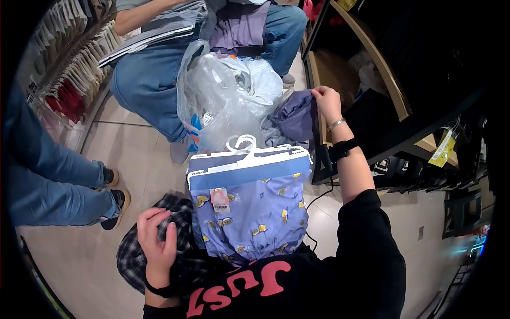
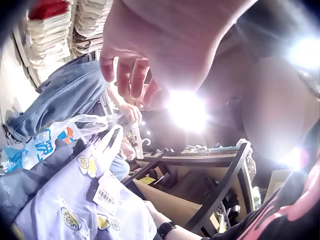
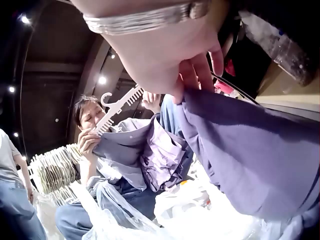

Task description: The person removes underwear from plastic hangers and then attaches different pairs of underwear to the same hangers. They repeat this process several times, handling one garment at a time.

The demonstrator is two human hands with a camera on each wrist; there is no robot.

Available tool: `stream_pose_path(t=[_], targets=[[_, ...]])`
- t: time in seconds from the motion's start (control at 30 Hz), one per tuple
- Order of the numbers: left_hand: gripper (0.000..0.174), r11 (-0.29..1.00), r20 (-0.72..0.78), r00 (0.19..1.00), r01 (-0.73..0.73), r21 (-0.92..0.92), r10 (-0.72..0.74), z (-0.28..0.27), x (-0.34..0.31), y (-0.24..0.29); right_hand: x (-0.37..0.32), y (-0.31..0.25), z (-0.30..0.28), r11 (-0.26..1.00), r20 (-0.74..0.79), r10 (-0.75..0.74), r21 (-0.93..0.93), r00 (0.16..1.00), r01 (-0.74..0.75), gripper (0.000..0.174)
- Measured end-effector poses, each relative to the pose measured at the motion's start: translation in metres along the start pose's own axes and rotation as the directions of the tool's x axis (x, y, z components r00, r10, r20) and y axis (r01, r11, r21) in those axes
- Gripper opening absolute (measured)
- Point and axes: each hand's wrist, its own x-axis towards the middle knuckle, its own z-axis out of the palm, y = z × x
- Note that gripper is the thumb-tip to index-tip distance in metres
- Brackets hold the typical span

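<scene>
Logging the head view first: the right hand (image 1: 326,101) is stretched forward, thumb and curled fingers pinching the top edge of a grey-purple garment (image 1: 295,121). The garment hangs between the clear plastic bag (image 1: 228,93) and the dark shelf unit (image 1: 372,64). The left hand (image 1: 156,239) rests on plaid cloth (image 1: 133,258) at the person's lap with its fingers loosely bent and nothing in them. Just beside it lies a stack of blue printed garments (image 1: 255,218) on white hangers (image 1: 241,142), with a price tag (image 1: 219,200) on top. A second person in jeans (image 1: 143,80) sits beyond the bag.

Left wrist view: the left hand (image 2: 150,55) fills the upper frame. Its fingers (image 2: 131,75) hang slack and half curled, gripping nothing (glare hides much behind them). Below lie the blue printed garments (image 2: 65,210) and the price tag (image 2: 106,196); the clear plastic bag (image 2: 50,142) is at left.

Right wrist view: the right hand (image 3: 170,55) wears a metal bracelet (image 3: 145,20). Its fingertips (image 3: 197,67) clamp a fold of the grey-purple garment (image 3: 250,150), which drapes down to the right. The second person (image 3: 90,125) holds a white hanger (image 3: 120,105) against another garment.
</scene>
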Motion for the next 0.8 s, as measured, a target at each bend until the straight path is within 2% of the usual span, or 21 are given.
stream_pose_path(t=[0.1, 0.17, 0.23, 0.3, 0.33, 0.37, 0.43, 0.57, 0.6, 0.7, 0.73, 0.77, 0.8], targets=[[0.022, 1.0, -0.025, 1.0, 0.003, -0.003, -0.003, -0.005, -0.006, 0.0, -0.004, 0.03, 0.018, 0.974, 0.161, 0.052, -0.224, 0.986, -0.015, 0.017], [0.021, 1.0, -0.036, 0.999, 0.013, 0.001, -0.013, -0.008, -0.009, 0.0, -0.011, 0.061, 0.044, 0.906, 0.232, 0.174, -0.418, 0.957, -0.063, 0.02], [0.021, 1.0, -0.034, 0.999, 0.022, 0.01, -0.022, -0.009, -0.012, -0.002, -0.028, 0.074, 0.064, 0.872, 0.303, 0.188, -0.489, 0.934, -0.018, 0.019], [0.02, 0.999, -0.026, 0.999, 0.03, 0.025, -0.03, -0.01, -0.012, -0.004, -0.048, 0.073, 0.079, 0.94, 0.191, -0.054, -0.323, 0.98, 0.115, 0.017], [0.02, 0.999, -0.022, 0.999, 0.037, 0.033, -0.036, -0.009, -0.012, -0.006, -0.052, 0.07, 0.083, 0.925, 0.263, -0.134, -0.313, 0.955, 0.216, 0.016], [0.02, 0.998, -0.028, 0.998, 0.052, 0.03, -0.051, -0.008, -0.012, -0.007, -0.056, 0.074, 0.092, 0.876, 0.286, -0.317, -0.276, 0.904, 0.395, 0.02], [0.019, 0.996, -0.039, 0.996, 0.085, 0.026, -0.084, -0.005, -0.013, -0.01, -0.069, 0.055, 0.096, 0.807, 0.344, -0.378, -0.332, 0.859, 0.488, 0.019], [0.019, 0.989, -0.041, 0.99, 0.139, 0.04, -0.138, -0.002, -0.017, -0.015, -0.065, 0.072, 0.129, 0.701, 0.379, -0.227, -0.576, 0.897, 0.42, 0.014], [0.019, 0.988, -0.037, 0.988, 0.149, 0.048, -0.148, -0.002, -0.017, -0.014, -0.065, 0.071, 0.126, 0.747, 0.356, -0.229, -0.532, 0.906, 0.398, 0.018], [0.019, 0.986, -0.053, 0.985, 0.165, 0.034, -0.163, -0.003, -0.015, -0.019, -0.05, 0.062, 0.112, 0.969, 0.167, -0.026, -0.238, 0.986, 0.066, 0.022], [0.019, 0.986, -0.061, 0.984, 0.167, 0.023, -0.166, -0.003, -0.015, -0.02, -0.038, 0.062, 0.107, 0.989, 0.102, 0.094, -0.128, 0.99, -0.081, 0.025], [0.019, 0.986, -0.051, 0.985, 0.166, 0.031, -0.164, -0.003, -0.014, -0.019, -0.028, 0.054, 0.094, 0.994, -0.032, 0.112, 0.008, 0.993, -0.112, 0.022], [0.019, 0.986, -0.039, 0.986, 0.163, 0.038, -0.162, -0.004, -0.011, -0.017, -0.008, 0.073, 0.095, 0.946, -0.043, 0.211, 0.262, 0.976, -0.193, 0.019]])
